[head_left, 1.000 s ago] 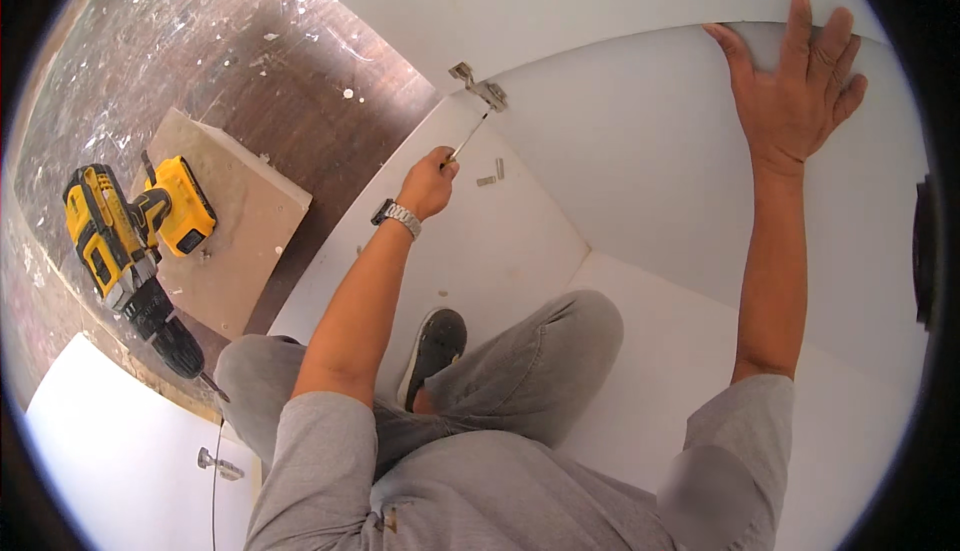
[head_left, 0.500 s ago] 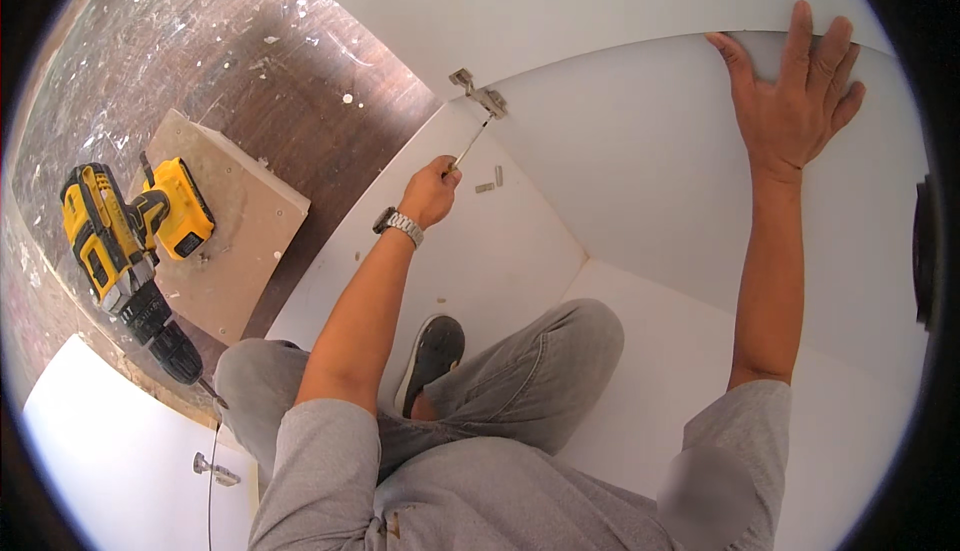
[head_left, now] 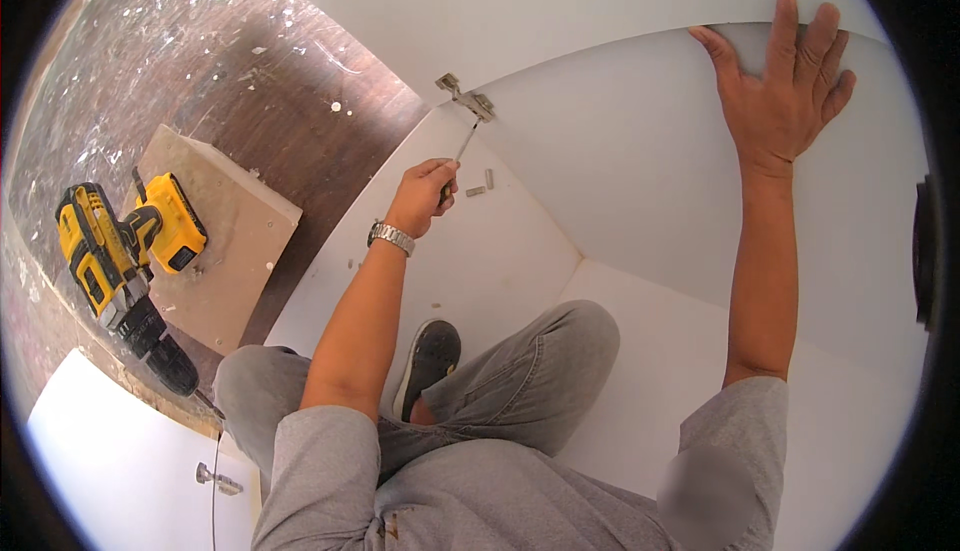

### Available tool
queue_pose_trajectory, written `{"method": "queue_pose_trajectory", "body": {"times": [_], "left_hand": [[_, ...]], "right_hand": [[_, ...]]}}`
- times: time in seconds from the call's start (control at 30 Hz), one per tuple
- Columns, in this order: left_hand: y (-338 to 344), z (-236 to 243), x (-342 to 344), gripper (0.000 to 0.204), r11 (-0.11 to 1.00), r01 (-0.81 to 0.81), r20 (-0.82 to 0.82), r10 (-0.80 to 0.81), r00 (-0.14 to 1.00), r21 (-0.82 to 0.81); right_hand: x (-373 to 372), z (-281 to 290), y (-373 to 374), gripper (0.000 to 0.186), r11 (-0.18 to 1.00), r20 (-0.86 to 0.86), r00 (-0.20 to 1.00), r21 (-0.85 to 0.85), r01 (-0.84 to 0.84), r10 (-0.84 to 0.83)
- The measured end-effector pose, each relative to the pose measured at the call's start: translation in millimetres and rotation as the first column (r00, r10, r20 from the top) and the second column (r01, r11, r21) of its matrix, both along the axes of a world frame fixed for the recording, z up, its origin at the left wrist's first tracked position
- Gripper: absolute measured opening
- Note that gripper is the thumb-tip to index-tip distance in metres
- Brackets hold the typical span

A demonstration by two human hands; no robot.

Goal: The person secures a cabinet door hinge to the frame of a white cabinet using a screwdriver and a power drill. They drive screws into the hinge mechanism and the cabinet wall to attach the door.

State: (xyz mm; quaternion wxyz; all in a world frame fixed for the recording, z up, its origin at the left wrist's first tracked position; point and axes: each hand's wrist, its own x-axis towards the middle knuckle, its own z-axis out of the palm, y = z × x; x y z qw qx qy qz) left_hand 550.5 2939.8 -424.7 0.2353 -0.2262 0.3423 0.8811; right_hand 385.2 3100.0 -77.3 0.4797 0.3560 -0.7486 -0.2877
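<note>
My left hand is closed around the dark handle of a screwdriver, whose thin metal shaft points away from me. Its tip meets, or nearly meets, a metal cabinet hinge at the corner between the white panels. Far to the right, my right hand is spread with its palm against a white upright panel. Its fingers reach over the curved-looking line where that panel meets a white door or board. Most of the screwdriver handle is hidden in my fist.
Two small metal pieces lie on the white panel near my left hand. At left, a yellow and black cordless drill rests by a brown box-like block. Another hinge sits on a white board. The brown floor is paint-spattered.
The fingers of my left hand have shifted around the screwdriver handle. The whole view has moved slightly, and my right hand stays spread against the panel.
</note>
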Motion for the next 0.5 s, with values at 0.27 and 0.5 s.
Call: {"method": "queue_pose_trajectory", "body": {"times": [0.27,0.5], "left_hand": [[5.5,-21.6,-0.3,0.024,0.991,-0.048,0.089,0.06,0.994,-0.129],[1.4,-23.7,-11.8,0.029,1.0,0.008,0.121,-0.006,0.993,-0.012]], "right_hand": [[2.2,-2.7,-3.9,0.092,1.0,0.021,1.0,0.013,0.01,-0.01],[1.7,0.3,-2.0,0.092,0.999,0.004,1.0,0.028,0.028,-0.028]]}}
